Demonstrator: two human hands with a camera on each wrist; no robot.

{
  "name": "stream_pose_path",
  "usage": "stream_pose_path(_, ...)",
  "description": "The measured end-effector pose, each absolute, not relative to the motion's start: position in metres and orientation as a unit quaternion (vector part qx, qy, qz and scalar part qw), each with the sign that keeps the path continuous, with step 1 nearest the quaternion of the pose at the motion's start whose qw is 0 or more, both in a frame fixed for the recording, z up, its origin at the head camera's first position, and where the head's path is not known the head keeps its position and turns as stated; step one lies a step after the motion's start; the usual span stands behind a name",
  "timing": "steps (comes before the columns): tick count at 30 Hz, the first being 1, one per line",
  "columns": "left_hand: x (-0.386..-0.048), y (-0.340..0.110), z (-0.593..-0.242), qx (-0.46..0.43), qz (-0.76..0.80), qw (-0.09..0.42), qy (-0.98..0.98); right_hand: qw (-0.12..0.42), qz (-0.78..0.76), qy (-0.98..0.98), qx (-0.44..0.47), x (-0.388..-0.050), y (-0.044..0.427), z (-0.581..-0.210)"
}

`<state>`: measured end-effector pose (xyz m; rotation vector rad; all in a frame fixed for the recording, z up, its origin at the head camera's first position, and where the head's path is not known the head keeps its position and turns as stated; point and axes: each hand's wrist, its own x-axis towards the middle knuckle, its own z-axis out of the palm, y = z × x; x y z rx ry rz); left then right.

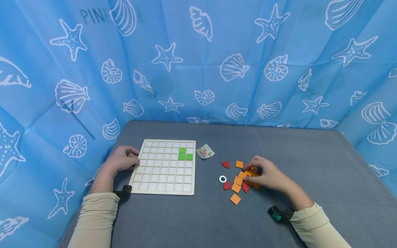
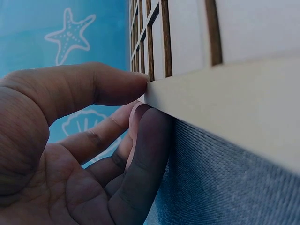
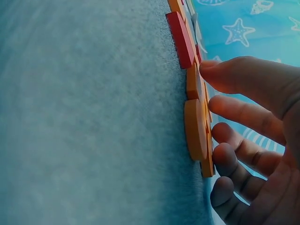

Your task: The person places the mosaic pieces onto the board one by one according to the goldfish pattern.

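A white gridded board (image 1: pixel 161 186) with a pale wooden rim lies on the left side of the table. Its left edge is pinched by my left hand (image 1: pixel 121 159), thumb at the upper side and fingers beneath, as the left wrist view shows. Green square tiles (image 1: pixel 182 156) fill 3 cells near the board's upper right. Over a loose group of orange pieces (image 1: pixel 235 199), my right hand (image 1: pixel 266 175) reaches with spread, slightly bent fingers; in the right wrist view its fingertips are at the orange pieces (image 3: pixel 195 130). Part of the group is hidden under that hand.
Red curved pieces (image 1: pixel 227 185) and a white round piece with a dark ring (image 1: pixel 222 179) lie beside the orange ones. A small picture card (image 1: pixel 205 151) sits just right of the board. Behind the grey table (image 1: pixel 198 224) hangs a blue shell-print curtain (image 1: pixel 198 79).
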<state>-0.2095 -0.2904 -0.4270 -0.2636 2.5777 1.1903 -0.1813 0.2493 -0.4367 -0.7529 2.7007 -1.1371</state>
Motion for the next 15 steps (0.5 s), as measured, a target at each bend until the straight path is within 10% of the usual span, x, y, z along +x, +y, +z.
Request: stream_pose_path(15, -0.2091, -0.2905, -0.4269, -0.09, 0.417, 0.146, 0.893, 0.053, -0.35, 0.899, -0.256, -0.1827, 0.2455, -0.438)
